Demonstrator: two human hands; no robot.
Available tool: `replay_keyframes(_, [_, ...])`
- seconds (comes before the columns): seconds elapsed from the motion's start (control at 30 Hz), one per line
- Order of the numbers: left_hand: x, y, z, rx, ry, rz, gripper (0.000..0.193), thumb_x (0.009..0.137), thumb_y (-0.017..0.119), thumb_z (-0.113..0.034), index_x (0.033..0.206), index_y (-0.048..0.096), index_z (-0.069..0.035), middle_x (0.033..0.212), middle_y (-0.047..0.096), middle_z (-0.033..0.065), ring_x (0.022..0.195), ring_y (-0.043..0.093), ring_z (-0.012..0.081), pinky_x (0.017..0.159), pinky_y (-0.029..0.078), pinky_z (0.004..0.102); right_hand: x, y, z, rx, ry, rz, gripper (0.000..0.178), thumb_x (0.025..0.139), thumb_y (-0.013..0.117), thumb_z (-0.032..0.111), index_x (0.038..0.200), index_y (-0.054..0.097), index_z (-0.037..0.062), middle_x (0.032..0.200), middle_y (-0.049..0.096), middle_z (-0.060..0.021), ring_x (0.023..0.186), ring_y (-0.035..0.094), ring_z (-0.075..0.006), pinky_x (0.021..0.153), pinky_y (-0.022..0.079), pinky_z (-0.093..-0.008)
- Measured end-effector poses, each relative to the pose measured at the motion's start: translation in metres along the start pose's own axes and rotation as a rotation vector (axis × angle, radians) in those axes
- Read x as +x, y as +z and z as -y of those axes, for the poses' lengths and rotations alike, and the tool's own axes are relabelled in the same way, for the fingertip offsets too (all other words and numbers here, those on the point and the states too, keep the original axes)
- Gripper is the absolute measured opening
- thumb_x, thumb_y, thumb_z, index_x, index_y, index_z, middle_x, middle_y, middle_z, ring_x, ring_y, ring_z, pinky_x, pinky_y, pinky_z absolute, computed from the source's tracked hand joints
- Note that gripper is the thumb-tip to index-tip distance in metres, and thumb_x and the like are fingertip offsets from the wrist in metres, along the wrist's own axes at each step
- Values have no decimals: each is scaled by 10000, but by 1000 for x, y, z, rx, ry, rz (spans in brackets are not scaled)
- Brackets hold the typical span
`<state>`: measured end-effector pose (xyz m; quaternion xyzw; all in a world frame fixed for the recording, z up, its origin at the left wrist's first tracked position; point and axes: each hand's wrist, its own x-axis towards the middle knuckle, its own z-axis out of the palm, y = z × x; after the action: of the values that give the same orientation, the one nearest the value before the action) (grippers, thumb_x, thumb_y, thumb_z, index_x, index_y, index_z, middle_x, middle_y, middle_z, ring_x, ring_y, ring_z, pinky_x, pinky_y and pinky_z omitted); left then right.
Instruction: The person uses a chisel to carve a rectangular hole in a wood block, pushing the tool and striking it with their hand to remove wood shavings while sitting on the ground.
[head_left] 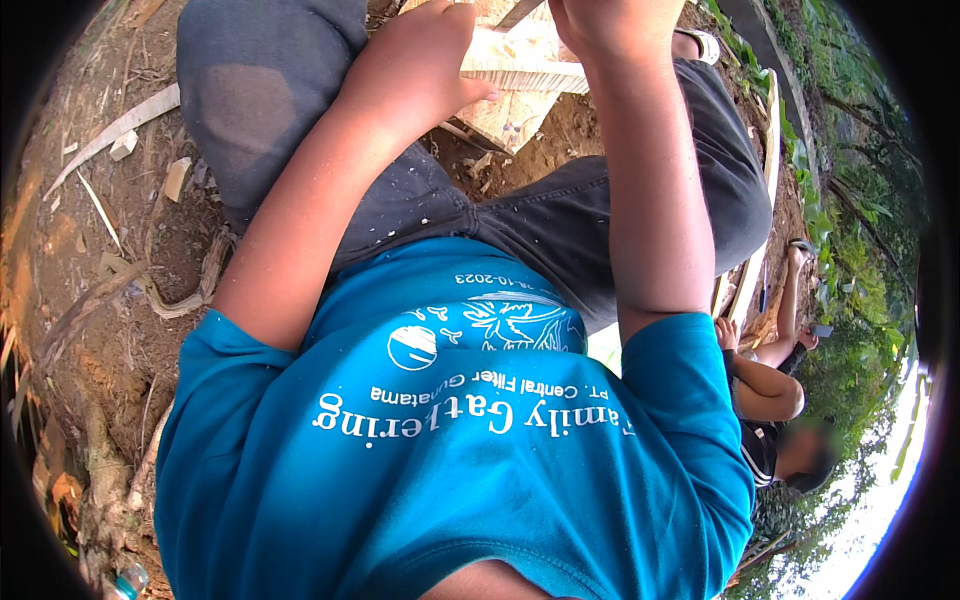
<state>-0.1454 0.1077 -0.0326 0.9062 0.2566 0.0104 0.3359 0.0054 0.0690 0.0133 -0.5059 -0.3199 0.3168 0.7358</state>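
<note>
Pale wooden strip [525, 76] crosses over the block [518, 118]; left hand [425, 55] left of the block, thumb out, right hand [622, 30] right of it, grips I cannot tell. Shaping seems in hand; next probably calls for steadying the strip.

A pale, straight wooden strip [530, 76], its side finely lined, spans crosswise above a light wooden block [518, 118], near the block's closest corner; contact is unclear. Small dark marks spot that corner; the block's far end leaves view.
</note>
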Motion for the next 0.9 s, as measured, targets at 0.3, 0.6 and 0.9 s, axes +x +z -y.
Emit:
replay_keyframes(0.3, [-4, -9, -11, 102, -9, 29, 493, 748, 858, -166, 1112, 605, 51, 1117, 648, 264, 1093, 636, 437, 937, 525, 481, 3, 1, -14, -27, 66, -24, 289, 945, 689, 146, 691, 558, 106, 568, 533, 15, 435, 437, -70, 417, 310, -264])
replay_keyframes(0.6, [0, 0, -4, 87, -14, 39, 517, 736, 857, -139, 1134, 586, 47, 1109, 642, 253, 1068, 640, 438, 918, 533, 483, 40, -35, -11, 206, 202, -116, 392, 981, 630, 203, 674, 390, 168, 506, 345, 61, 384, 298, -84, 391, 255, -281])
replay_keyframes(0.9, [-5, 2, -1, 42, 28, -21, 583, 736, 867, -169, 1196, 574, 36, 1138, 632, 252, 1111, 617, 431, 928, 520, 476, -3, -12, -3, 199, -91, 44, 384, 975, 676, 154, 664, 453, 133, 510, 423, 20, 383, 362, -83, 378, 291, -252])
